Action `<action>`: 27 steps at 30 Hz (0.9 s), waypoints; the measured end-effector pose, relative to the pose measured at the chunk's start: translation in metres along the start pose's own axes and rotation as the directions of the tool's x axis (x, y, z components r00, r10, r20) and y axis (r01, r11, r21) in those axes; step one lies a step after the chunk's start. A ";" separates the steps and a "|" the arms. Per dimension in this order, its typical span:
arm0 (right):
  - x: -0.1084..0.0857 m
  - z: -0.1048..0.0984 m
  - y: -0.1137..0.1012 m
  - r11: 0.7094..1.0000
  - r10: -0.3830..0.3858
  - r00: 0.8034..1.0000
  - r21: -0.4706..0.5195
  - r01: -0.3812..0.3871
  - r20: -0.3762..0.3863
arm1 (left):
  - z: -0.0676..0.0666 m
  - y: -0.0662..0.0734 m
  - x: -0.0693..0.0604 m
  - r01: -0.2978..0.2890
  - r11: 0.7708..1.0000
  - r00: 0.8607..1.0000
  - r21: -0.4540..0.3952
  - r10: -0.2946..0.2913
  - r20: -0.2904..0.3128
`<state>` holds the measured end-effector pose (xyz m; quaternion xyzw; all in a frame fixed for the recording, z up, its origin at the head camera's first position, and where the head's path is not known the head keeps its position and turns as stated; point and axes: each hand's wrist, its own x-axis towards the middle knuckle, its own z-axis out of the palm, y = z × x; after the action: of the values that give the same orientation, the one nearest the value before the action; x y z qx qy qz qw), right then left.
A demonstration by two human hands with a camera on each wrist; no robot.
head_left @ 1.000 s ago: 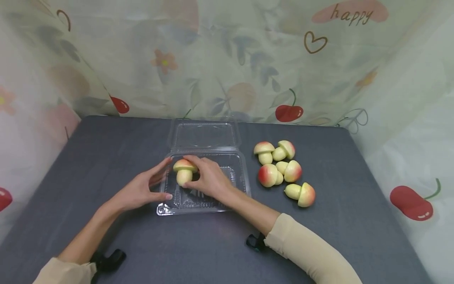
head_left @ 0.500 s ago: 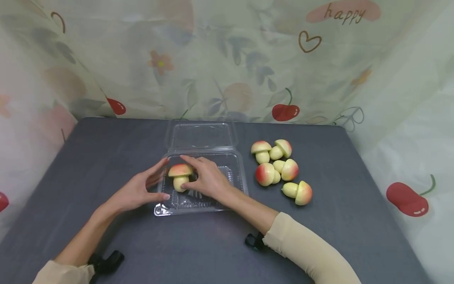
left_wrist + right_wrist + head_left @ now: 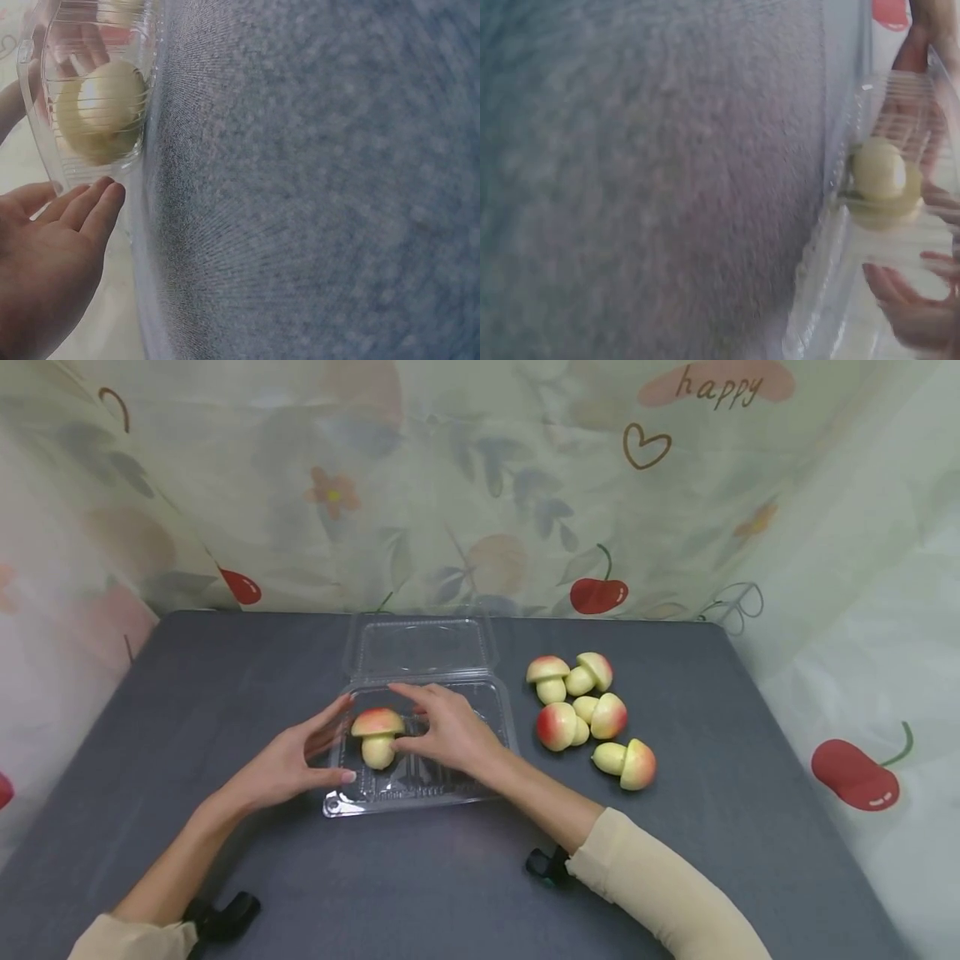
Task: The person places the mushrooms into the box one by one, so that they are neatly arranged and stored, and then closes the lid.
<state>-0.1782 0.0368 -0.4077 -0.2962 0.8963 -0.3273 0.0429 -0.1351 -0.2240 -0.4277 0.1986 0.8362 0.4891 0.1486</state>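
A toy mushroom (image 3: 377, 737) with a red-yellow cap and pale stem lies in the left part of a clear plastic clamshell box (image 3: 512, 735). The box's lid (image 3: 422, 647) is folded open toward the back. My left hand (image 3: 281, 768) is at the box's left side, thumb and fingers spread; the left wrist view has its fingertips (image 3: 105, 199) close against the plastic wall. Over the box, my right hand (image 3: 453, 735) is just right of the mushroom, its fingers loosely bent around nothing. Its thumb tip is close to the stem; contact cannot be made out.
To the right of the box several more toy mushrooms (image 3: 557, 727) lie in a loose group on the dark grey table (image 3: 712, 860). A printed curtain (image 3: 480, 485) hangs behind the table's far edge. Black straps (image 3: 225, 917) sit at both wrists.
The right hand has set the mushroom down in the left part of the box, let go of it and drawn back slightly right. The left hand has hardly moved.
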 end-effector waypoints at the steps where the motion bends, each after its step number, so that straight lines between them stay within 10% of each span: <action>1: -0.001 -0.003 0.001 1.000 0.001 1.000 0.007 -0.001 -0.002 | 0.000 0.000 0.000 0.002 1.000 1.000 0.002 -0.002 -0.001; 27: -0.028 -0.046 0.042 0.963 -0.086 0.992 0.247 0.106 -0.093 | 0.000 -0.001 0.000 0.004 1.000 1.000 0.022 -0.004 0.002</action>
<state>-0.1889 0.1040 -0.4004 -0.3179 0.8331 -0.4519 0.0278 -0.1358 -0.2244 -0.4280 0.1990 0.8418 0.4794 0.1485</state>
